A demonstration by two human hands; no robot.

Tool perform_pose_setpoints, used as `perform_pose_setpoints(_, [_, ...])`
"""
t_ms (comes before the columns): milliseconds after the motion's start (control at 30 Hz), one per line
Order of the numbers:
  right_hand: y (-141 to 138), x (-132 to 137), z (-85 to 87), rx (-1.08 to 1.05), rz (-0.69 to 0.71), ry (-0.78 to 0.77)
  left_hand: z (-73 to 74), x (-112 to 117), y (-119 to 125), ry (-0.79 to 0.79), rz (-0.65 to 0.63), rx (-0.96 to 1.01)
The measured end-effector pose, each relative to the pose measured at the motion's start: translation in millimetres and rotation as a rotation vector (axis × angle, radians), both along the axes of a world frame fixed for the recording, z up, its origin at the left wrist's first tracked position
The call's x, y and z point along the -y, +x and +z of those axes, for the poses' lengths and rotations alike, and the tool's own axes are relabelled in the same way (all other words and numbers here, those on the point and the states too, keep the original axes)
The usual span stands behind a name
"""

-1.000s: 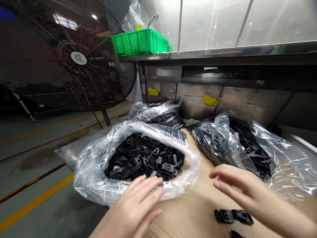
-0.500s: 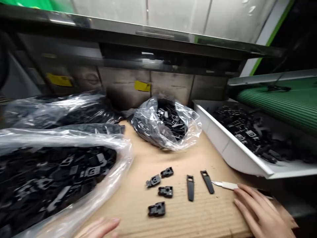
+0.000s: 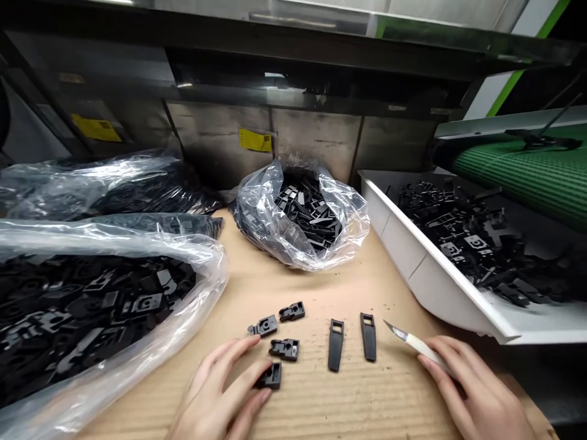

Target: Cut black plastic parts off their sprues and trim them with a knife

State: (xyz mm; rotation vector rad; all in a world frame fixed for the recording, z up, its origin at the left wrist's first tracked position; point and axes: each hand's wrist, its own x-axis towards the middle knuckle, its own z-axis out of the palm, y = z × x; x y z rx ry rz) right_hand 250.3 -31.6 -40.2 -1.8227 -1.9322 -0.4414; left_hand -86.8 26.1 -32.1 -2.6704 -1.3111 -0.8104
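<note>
Left hand (image 3: 220, 391) is pinching a black part (image 3: 275, 374) at six o'clock; right hand (image 3: 479, 385) is gripping a knife (image 3: 416, 343) at four.

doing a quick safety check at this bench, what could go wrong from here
The white-handled knife with a bare, pointed metal blade in the right hand might scratch the nearest flat, tapered black plastic piece, or cut the left hand if the hands crossed. The open, clear plastic bag of black parts near the left hand could spill if knocked.
</note>
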Motion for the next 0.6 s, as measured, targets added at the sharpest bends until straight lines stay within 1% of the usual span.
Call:
perform_pose_setpoints(100, [-8,0,11.4,-0.078,0.009,-0.038,5.2,-3,12,-0.076,0.114,0.016])
perform_pose_setpoints(167, [-14,-2,17.6,-0.158,0.022,-0.110,10.4,-4,19,-0.085,0.178,0.040])
perform_pose_setpoints(200, [-17,-3,19.1,-0.189,0.030,-0.147,14.3,-4,24,-0.085,0.189,0.051])
perform_pose_setpoints(300, [-20,-8,17.9,-0.213,0.037,-0.201,31.1,-2,43,-0.100,0.129,0.069])
perform_pose_setpoints(367, [-19,-9,15.5,-0.225,0.040,-0.206,43.6,-1,64,-0.127,0.089,0.027])
perform_pose_setpoints(433, [-18,-9,14.1,-0.237,0.052,-0.207,52.9,-2,89,-0.175,0.103,-0.059])
perform_pose_setpoints(533, [-17,-8,13.9,-0.234,0.078,-0.185,56.3,-7,122,-0.242,0.151,-0.130])
perform_pose_setpoints(600, [-18,-7,13.8,-0.222,0.095,-0.157,52.5,-9,133,-0.255,0.152,-0.130])
